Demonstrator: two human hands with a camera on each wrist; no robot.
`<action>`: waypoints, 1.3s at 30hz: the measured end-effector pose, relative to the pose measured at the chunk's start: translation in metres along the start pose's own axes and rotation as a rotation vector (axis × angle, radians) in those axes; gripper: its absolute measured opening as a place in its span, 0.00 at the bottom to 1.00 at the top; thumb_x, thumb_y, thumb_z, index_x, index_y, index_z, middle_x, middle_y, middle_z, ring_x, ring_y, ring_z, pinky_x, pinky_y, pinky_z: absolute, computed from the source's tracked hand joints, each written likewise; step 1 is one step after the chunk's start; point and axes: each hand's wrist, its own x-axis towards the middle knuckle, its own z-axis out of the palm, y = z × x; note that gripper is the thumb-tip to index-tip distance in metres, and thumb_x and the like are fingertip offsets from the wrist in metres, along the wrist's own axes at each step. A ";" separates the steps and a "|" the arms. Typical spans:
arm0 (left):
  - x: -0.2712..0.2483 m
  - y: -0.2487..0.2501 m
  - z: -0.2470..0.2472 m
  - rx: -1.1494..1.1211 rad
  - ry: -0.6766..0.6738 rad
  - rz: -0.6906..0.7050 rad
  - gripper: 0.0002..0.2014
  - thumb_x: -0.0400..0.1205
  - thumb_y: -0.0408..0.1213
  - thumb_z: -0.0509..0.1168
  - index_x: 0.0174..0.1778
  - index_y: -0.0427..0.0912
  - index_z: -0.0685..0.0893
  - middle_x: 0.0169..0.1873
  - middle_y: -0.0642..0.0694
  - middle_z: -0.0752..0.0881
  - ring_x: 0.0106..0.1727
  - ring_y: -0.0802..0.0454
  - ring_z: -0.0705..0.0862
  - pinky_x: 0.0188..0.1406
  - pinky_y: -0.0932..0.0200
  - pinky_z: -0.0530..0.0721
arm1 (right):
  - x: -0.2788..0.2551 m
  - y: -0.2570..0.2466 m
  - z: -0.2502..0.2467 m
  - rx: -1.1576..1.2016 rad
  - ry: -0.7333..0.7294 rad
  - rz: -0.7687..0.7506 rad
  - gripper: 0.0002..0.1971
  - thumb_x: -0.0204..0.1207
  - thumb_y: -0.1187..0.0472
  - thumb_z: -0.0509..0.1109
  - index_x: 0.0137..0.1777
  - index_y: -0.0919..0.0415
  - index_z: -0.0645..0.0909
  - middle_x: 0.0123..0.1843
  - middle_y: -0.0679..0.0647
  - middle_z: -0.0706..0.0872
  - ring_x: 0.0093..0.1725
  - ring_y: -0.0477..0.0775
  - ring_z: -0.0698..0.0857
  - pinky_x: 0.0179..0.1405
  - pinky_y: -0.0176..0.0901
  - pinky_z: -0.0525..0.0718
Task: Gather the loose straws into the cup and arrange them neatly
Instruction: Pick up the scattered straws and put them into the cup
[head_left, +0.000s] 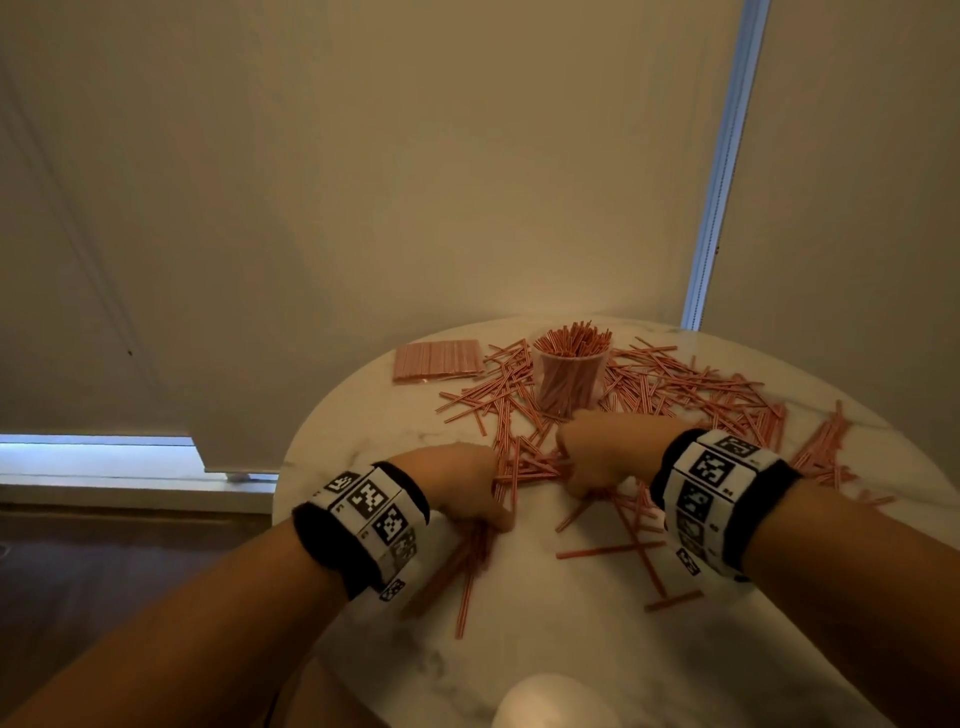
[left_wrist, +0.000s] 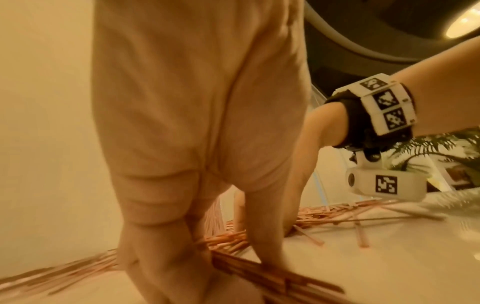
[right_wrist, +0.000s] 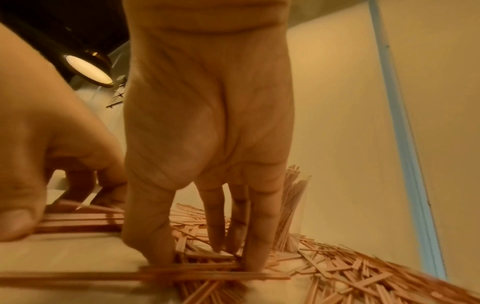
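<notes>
Lying at every angle across the far half of the round table (head_left: 597, 665), the loose straws (head_left: 691, 387) ring a clear cup (head_left: 569, 382) packed with upright straws near the far edge. In the left wrist view the left hand (left_wrist: 182, 144) grips a bundle of straws (left_wrist: 272, 277), its long axis slanting across the tabletop. In the right wrist view the right hand (right_wrist: 207, 127) pinches straws (right_wrist: 207, 269) lying crosswise under its downward fingertips (right_wrist: 259, 263).
</notes>
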 end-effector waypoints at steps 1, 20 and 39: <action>0.000 0.004 -0.002 0.000 0.002 0.001 0.19 0.78 0.55 0.75 0.43 0.40 0.83 0.33 0.50 0.83 0.33 0.53 0.80 0.29 0.59 0.75 | -0.001 -0.001 0.000 -0.016 0.011 -0.013 0.18 0.70 0.50 0.74 0.55 0.61 0.84 0.51 0.56 0.83 0.47 0.58 0.85 0.46 0.53 0.90; 0.012 0.001 -0.024 -0.219 0.048 -0.213 0.16 0.86 0.40 0.65 0.63 0.32 0.85 0.60 0.37 0.88 0.57 0.41 0.88 0.57 0.50 0.89 | -0.019 0.010 -0.004 0.145 0.109 -0.040 0.06 0.82 0.62 0.66 0.48 0.64 0.82 0.40 0.55 0.82 0.40 0.56 0.82 0.38 0.45 0.81; 0.025 0.021 -0.035 -1.435 0.241 -0.088 0.15 0.89 0.50 0.57 0.40 0.46 0.73 0.25 0.52 0.65 0.24 0.56 0.61 0.26 0.60 0.61 | -0.032 0.022 -0.040 0.729 0.431 -0.055 0.05 0.81 0.53 0.72 0.48 0.53 0.85 0.38 0.46 0.89 0.31 0.39 0.86 0.24 0.29 0.78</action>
